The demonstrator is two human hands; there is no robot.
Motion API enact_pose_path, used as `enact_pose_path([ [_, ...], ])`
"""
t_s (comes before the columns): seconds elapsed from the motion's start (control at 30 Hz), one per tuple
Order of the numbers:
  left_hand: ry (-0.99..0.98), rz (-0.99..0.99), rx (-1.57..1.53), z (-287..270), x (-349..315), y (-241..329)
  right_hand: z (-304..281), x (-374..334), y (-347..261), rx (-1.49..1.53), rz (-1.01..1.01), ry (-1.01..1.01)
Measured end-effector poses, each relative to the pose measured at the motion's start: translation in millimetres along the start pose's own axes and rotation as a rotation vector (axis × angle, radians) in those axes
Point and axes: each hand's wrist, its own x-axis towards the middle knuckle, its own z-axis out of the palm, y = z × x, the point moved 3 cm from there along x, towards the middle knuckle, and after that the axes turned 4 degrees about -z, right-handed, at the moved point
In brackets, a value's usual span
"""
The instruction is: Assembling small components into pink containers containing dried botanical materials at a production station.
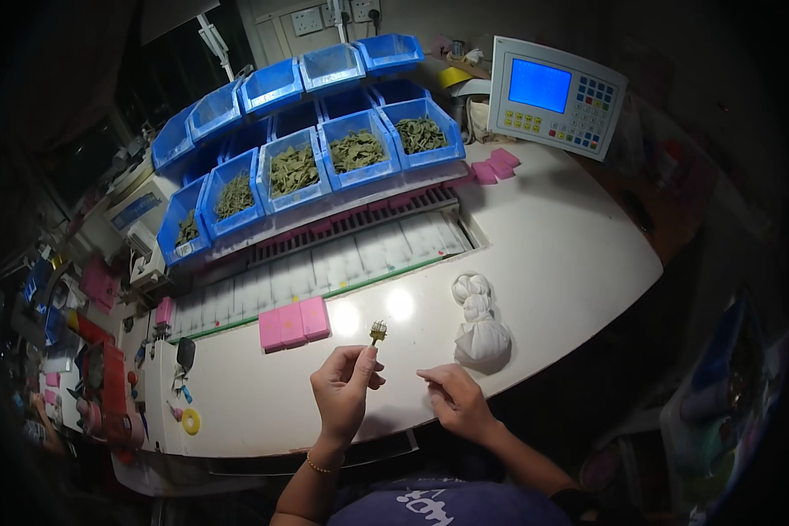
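Note:
My left hand (pixel 342 392) is closed, pinching a small brass-coloured piece (pixel 378 333) upright between thumb and fingertips. A stem and a pronged top show on it, but it is too small to name. To its right, my right hand (pixel 460 403) hovers over the white worktop (pixel 552 263) with the index finger stretched toward the left hand. The other fingers are loosely bent, and nothing shows in them. Several pink blocks (pixel 294 324) lie side by side beyond my left hand. A knotted white cloth bundle (pixel 482 329) rests past my right hand.
Blue bins (pixel 355 149), several with greenish flat pieces, stand in tiers behind a slotted rack (pixel 359 223). At the back right is a control panel (pixel 557 96) with a lit blue screen. A yellow ring (pixel 191 422) lies at left. Another person's arm (pixel 44 416) shows at far left.

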Motion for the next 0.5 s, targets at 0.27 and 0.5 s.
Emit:
enact_pose_path([
  [0.27,0.013,0.01,0.036,2.8,22.6,-6.3,2.5,-2.5,8.7,-0.155,-0.203,0.082],
  [0.5,0.334,0.527,0.716,-15.2,130.6,31.6,8.8,-10.4,14.9,-0.297,-0.3,0.006],
])
